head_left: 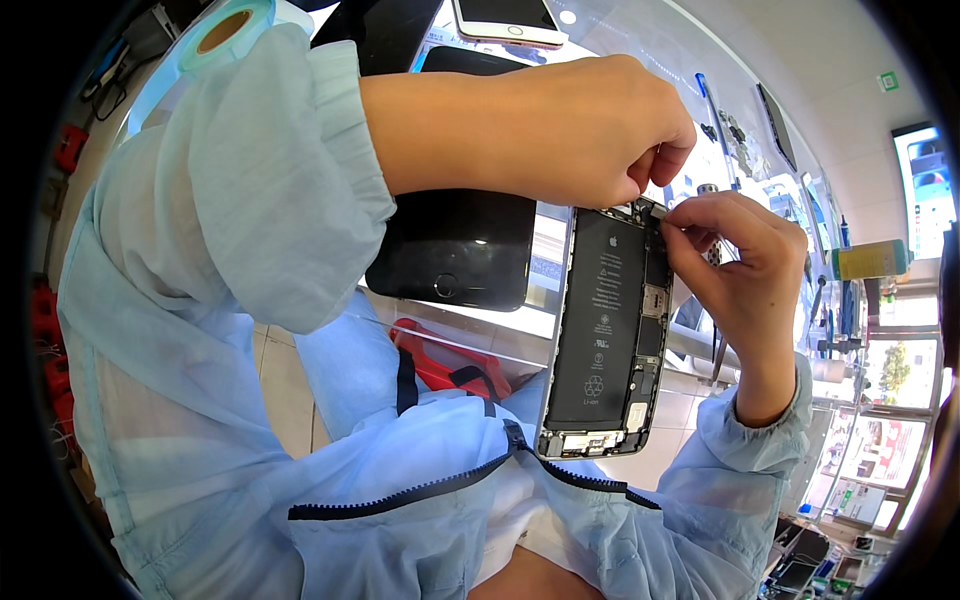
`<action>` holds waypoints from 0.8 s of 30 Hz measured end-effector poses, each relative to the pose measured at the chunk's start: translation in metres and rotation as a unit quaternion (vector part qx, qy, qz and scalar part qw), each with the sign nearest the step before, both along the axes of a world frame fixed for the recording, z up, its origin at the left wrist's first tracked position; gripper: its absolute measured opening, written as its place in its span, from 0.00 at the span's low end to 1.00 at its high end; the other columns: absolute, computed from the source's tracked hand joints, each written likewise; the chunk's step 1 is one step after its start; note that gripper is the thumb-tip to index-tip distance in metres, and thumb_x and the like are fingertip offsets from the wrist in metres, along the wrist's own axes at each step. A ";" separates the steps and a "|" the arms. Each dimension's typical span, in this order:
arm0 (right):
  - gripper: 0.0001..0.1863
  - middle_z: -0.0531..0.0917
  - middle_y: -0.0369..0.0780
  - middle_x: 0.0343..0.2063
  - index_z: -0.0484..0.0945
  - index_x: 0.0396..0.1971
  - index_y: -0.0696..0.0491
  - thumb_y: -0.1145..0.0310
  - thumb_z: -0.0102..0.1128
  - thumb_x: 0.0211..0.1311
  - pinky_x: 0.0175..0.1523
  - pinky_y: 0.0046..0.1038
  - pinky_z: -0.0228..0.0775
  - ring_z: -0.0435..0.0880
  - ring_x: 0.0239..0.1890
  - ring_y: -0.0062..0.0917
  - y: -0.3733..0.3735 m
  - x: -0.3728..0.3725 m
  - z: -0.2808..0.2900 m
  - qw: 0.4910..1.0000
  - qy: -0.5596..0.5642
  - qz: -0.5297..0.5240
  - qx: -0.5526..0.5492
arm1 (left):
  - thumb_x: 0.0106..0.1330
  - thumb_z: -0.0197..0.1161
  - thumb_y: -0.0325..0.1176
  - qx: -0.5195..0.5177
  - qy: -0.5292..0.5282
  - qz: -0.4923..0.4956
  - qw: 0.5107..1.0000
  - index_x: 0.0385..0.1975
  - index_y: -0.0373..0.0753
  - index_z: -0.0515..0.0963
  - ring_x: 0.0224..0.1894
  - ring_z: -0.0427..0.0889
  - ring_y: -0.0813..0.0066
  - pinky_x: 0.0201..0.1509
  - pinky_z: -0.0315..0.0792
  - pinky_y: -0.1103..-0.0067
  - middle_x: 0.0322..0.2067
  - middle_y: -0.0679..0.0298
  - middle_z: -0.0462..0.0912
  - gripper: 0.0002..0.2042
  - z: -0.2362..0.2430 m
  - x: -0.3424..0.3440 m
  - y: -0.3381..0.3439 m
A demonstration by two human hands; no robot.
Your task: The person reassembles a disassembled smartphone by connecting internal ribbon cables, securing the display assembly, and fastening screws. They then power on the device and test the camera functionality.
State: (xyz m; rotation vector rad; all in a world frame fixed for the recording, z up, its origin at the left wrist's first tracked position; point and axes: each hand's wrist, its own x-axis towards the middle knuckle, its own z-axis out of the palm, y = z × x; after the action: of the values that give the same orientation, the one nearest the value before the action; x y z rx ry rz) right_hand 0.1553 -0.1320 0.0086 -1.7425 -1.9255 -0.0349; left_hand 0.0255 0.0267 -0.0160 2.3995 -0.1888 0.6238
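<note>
The opened smartphone body [606, 335], a slim metal shell with its black rectangular battery and small circuit parts laid bare, stands nearly upright in the middle of the view, held above the lap and in front of the pale blue zipped jacket [300, 400]. The left hand [590, 130] reaches across from the left, its fingers curled almost into a fist with thumb and forefinger pressed together at the phone's top edge; what they pinch is too small to tell. The right hand [745, 265] grips the phone's upper right side, fingers closed, thumb and forefinger nipping a small silver part at the top corner. Behind the left forearm a black phone screen panel [455, 250] lies on the glass counter [640, 40], and a white smartphone [505, 20] rests further back
</note>
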 end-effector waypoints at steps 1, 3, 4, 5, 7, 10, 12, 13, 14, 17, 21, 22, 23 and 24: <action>0.06 0.81 0.38 0.19 0.79 0.23 0.58 0.82 0.64 0.42 0.26 0.18 0.71 0.81 0.20 0.20 0.000 0.000 0.000 1.000 0.000 -0.002 0.002 | 0.48 0.61 0.19 0.002 -0.001 0.000 1.000 0.25 0.31 0.73 0.26 0.80 0.73 0.31 0.73 0.80 0.22 0.58 0.78 0.05 0.000 0.000 0.000; 0.06 0.81 0.38 0.19 0.79 0.23 0.58 0.82 0.64 0.42 0.26 0.18 0.71 0.81 0.21 0.20 0.000 0.000 -0.001 1.000 0.000 -0.005 0.006 | 0.47 0.61 0.19 0.008 -0.004 0.000 1.000 0.24 0.31 0.74 0.26 0.80 0.73 0.31 0.74 0.80 0.22 0.59 0.78 0.05 0.000 0.001 0.000; 0.06 0.81 0.38 0.20 0.79 0.23 0.58 0.82 0.64 0.42 0.26 0.18 0.71 0.81 0.21 0.20 0.000 0.000 -0.002 1.000 0.000 -0.006 0.008 | 0.47 0.61 0.19 0.011 -0.005 0.001 1.000 0.25 0.31 0.74 0.26 0.80 0.73 0.31 0.74 0.80 0.22 0.59 0.78 0.05 0.001 0.000 0.000; 0.06 0.81 0.38 0.20 0.79 0.23 0.58 0.82 0.64 0.42 0.26 0.18 0.71 0.81 0.21 0.20 0.001 0.000 -0.003 1.000 0.000 -0.007 0.010 | 0.47 0.61 0.19 0.014 -0.005 0.003 1.000 0.25 0.31 0.74 0.26 0.80 0.73 0.31 0.74 0.80 0.22 0.59 0.78 0.05 0.002 0.000 -0.001; 0.06 0.81 0.38 0.20 0.79 0.23 0.58 0.82 0.64 0.42 0.26 0.18 0.71 0.81 0.21 0.20 0.001 0.001 -0.003 1.000 -0.005 -0.003 0.013 | 0.47 0.62 0.19 0.017 -0.010 0.005 1.000 0.25 0.31 0.74 0.26 0.80 0.73 0.31 0.73 0.80 0.22 0.59 0.78 0.05 0.001 -0.001 -0.001; 0.06 0.81 0.38 0.20 0.79 0.23 0.58 0.82 0.64 0.42 0.26 0.18 0.71 0.81 0.21 0.20 0.001 0.005 -0.003 1.000 -0.009 0.013 0.014 | 0.47 0.61 0.20 0.020 -0.020 0.006 1.000 0.24 0.31 0.74 0.24 0.79 0.73 0.30 0.73 0.80 0.20 0.59 0.77 0.05 0.000 0.000 -0.001; 0.06 0.81 0.38 0.21 0.79 0.23 0.58 0.82 0.64 0.42 0.26 0.18 0.71 0.80 0.21 0.20 0.001 0.010 -0.003 1.000 -0.004 0.022 0.014 | 0.48 0.61 0.20 0.028 -0.018 0.003 0.999 0.24 0.32 0.74 0.23 0.78 0.73 0.29 0.72 0.80 0.20 0.59 0.77 0.05 0.001 0.001 -0.001; 0.06 0.81 0.38 0.21 0.79 0.23 0.58 0.82 0.65 0.42 0.26 0.18 0.71 0.80 0.21 0.21 0.002 0.012 -0.004 1.000 0.002 0.028 0.014 | 0.48 0.61 0.21 0.031 -0.017 0.004 0.999 0.24 0.32 0.75 0.23 0.78 0.73 0.29 0.72 0.80 0.19 0.60 0.76 0.04 0.001 0.000 -0.001; 0.05 0.81 0.38 0.21 0.79 0.23 0.58 0.81 0.65 0.43 0.26 0.18 0.70 0.80 0.21 0.21 0.003 0.013 -0.004 0.999 0.007 0.034 0.014 | 0.48 0.61 0.21 0.034 -0.017 0.005 0.999 0.24 0.32 0.75 0.22 0.77 0.73 0.29 0.72 0.80 0.19 0.60 0.76 0.04 0.000 -0.001 -0.001; 0.05 0.81 0.38 0.22 0.79 0.23 0.58 0.81 0.65 0.43 0.26 0.19 0.70 0.80 0.21 0.21 0.002 0.015 -0.005 0.999 0.009 0.035 0.008 | 0.48 0.60 0.21 0.040 -0.005 0.004 0.999 0.24 0.32 0.75 0.22 0.77 0.74 0.28 0.71 0.81 0.18 0.61 0.76 0.04 0.003 -0.001 -0.002; 0.05 0.81 0.38 0.22 0.80 0.23 0.58 0.81 0.65 0.43 0.25 0.19 0.69 0.79 0.20 0.21 0.002 0.017 -0.005 0.999 0.012 0.045 0.011 | 0.48 0.60 0.21 0.036 -0.011 0.004 0.999 0.24 0.32 0.75 0.22 0.77 0.74 0.28 0.71 0.81 0.18 0.61 0.76 0.04 0.000 0.000 -0.002; 0.05 0.81 0.38 0.22 0.80 0.23 0.58 0.81 0.65 0.43 0.25 0.19 0.69 0.79 0.20 0.21 0.002 0.018 -0.004 0.999 0.005 0.047 0.012 | 0.48 0.60 0.21 0.030 -0.007 0.003 1.000 0.24 0.32 0.75 0.22 0.77 0.74 0.28 0.71 0.81 0.18 0.61 0.76 0.04 0.000 0.000 -0.002; 0.05 0.81 0.38 0.23 0.80 0.23 0.57 0.80 0.65 0.43 0.25 0.19 0.69 0.79 0.20 0.22 0.002 0.019 -0.003 0.999 -0.002 0.048 0.013 | 0.48 0.60 0.21 0.024 -0.004 0.003 1.000 0.24 0.32 0.76 0.22 0.77 0.74 0.28 0.71 0.81 0.18 0.61 0.77 0.04 0.000 0.000 -0.002; 0.05 0.81 0.38 0.23 0.80 0.23 0.57 0.80 0.65 0.43 0.25 0.19 0.69 0.79 0.20 0.22 0.002 0.019 -0.004 0.999 -0.001 0.051 0.016 | 0.49 0.60 0.22 0.019 0.000 0.003 1.000 0.25 0.32 0.76 0.22 0.77 0.74 0.28 0.71 0.80 0.19 0.61 0.77 0.04 0.001 0.001 -0.002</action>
State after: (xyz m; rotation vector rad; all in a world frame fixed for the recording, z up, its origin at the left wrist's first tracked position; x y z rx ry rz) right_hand 0.1746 -0.1297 0.0048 -1.6232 -2.0021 -0.0307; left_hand 0.0261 0.0248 -0.0154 2.4364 -0.1961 0.6289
